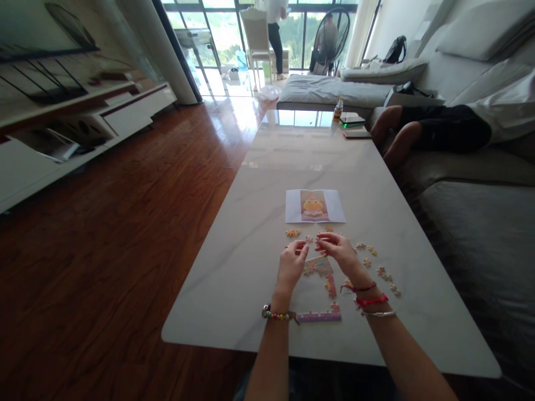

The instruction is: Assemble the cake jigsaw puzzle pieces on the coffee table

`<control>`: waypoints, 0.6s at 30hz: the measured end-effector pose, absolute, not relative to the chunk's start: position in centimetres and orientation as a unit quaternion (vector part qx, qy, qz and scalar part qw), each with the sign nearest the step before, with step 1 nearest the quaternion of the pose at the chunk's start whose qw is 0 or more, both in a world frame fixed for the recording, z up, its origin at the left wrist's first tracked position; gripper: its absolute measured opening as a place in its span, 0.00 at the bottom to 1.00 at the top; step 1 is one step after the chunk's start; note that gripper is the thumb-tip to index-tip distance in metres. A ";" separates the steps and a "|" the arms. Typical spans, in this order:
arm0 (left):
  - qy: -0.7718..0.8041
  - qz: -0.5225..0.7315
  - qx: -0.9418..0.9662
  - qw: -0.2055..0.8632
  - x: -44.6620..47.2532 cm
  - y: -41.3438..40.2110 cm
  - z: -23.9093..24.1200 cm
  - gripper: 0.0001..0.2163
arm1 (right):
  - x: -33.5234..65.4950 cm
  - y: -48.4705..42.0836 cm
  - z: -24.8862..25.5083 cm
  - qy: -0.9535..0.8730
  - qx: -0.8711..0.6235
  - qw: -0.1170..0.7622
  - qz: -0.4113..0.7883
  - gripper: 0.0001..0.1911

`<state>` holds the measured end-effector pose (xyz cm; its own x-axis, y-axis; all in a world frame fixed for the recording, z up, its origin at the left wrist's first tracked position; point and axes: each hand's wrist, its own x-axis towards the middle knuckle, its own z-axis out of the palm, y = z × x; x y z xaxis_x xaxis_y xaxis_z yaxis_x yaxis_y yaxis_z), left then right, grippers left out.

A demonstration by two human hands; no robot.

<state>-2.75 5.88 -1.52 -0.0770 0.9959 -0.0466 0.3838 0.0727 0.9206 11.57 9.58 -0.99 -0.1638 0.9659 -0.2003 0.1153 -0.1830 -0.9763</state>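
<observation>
Jigsaw puzzle pieces lie on the white marble-patterned table, some joined into a partial frame. Its upper part [317, 266] is a patterned patch, its right side a pink strip [331, 285], and its lower edge a purple strip [320, 317]. My left hand [292, 262] hovers left of the upper patch, fingers curled and close together; anything in them is too small to make out. My right hand [340, 253] is just to its right, thumb and fingertips pinched at a small puzzle piece [318, 239]. Another loose piece [309, 239] sits between the hands.
A paper with a printed yellow character picture [314, 205] lies beyond the pieces. Loose pieces [384, 273] scatter to the right. A bottle [337, 109] and a phone-like object [357, 135] are at the table's far end. One person sits on the sofa [480, 211]; others are near the windows.
</observation>
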 end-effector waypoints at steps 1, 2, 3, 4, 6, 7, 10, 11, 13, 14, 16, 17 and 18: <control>0.586 0.403 0.548 0.440 -2.4 5.9 -1.6 0.10 | 11.6 8.8 -0.7 -0.493 -0.511 0.388 0.587 0.14; 0.558 0.411 0.540 0.478 -2.0 6.0 -1.6 0.10 | 11.7 8.1 -0.4 -0.478 -0.505 0.395 0.600 0.14; 0.540 0.417 0.532 0.502 -1.6 6.0 -1.7 0.09 | 11.8 7.6 -0.2 -0.470 -0.505 0.400 0.603 0.14; 0.531 0.422 0.527 0.512 -1.2 6.1 -1.8 0.08 | 11.9 7.1 0.0 -0.467 -0.510 0.403 0.599 0.14; 0.530 0.429 0.527 0.508 -0.6 6.4 -1.8 0.07 | 12.1 6.8 0.3 -0.476 -0.524 0.413 0.572 0.13; 0.531 0.431 0.530 0.501 -0.3 6.6 -1.6 0.07 | 12.2 6.8 0.6 -0.484 -0.531 0.420 0.555 0.13; 0.538 0.441 0.545 0.468 0.4 7.4 -0.2 0.08 | 12.7 7.5 1.7 -0.501 -0.542 0.447 0.507 0.11; 0.539 0.449 0.546 0.457 0.6 7.8 0.4 0.08 | 12.9 7.9 2.3 -0.502 -0.542 0.455 0.497 0.11; 0.536 0.466 0.548 0.442 0.9 8.5 2.0 0.08 | 13.2 8.6 3.7 -0.501 -0.539 0.471 0.487 0.12; 0.535 0.471 0.548 0.438 1.1 8.8 2.8 0.08 | 13.3 8.9 4.5 -0.500 -0.536 0.476 0.485 0.13; 0.538 0.470 0.549 0.434 1.3 9.1 4.4 0.08 | 13.6 9.1 5.9 -0.502 -0.533 0.482 0.482 0.14; 0.541 0.468 0.549 0.431 1.4 9.1 5.0 0.08 | 13.8 9.1 6.5 -0.504 -0.532 0.483 0.480 0.14; 0.544 0.467 0.548 0.430 1.4 9.1 5.5 0.08 | 13.9 9.0 7.0 -0.504 -0.531 0.485 0.478 0.14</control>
